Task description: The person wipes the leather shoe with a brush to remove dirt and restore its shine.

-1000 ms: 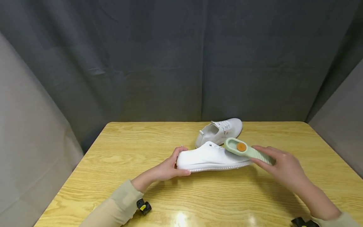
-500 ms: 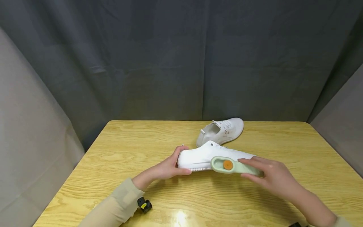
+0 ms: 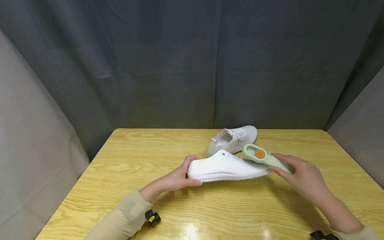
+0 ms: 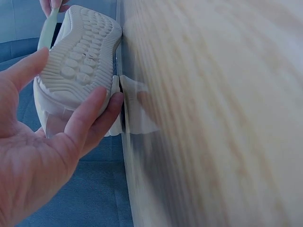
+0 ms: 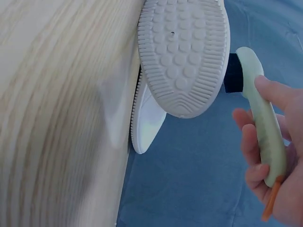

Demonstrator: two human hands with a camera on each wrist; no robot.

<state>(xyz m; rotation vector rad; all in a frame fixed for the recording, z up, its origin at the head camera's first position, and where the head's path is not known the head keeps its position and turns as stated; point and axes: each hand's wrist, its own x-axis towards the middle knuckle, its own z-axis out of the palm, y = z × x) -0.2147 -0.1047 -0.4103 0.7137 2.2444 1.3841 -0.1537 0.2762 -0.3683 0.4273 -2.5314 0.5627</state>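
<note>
My left hand (image 3: 177,176) grips a white sneaker (image 3: 222,169) by its heel, thumb on the near side, holding it up off the table. The toe points right, and the studded sole (image 4: 83,56) shows in the left wrist view. In my right hand (image 3: 306,175) is a pale green brush (image 3: 270,160) with an orange button (image 3: 259,153). Its dark bristles (image 5: 234,73) meet the upper near the toe, as the right wrist view shows. From the head view the bristles are hidden.
A second white sneaker (image 3: 232,140) rests on the wooden table (image 3: 144,143) behind the held one, toe to the right. A dark grey curtain (image 3: 168,66) hangs beyond the table, with pale cloth (image 3: 33,140) at the left side.
The brush went from the toe top down and left to the sneaker's near side, then back up and right to the toe. My left hand and the sneaker stay nearly still.
</note>
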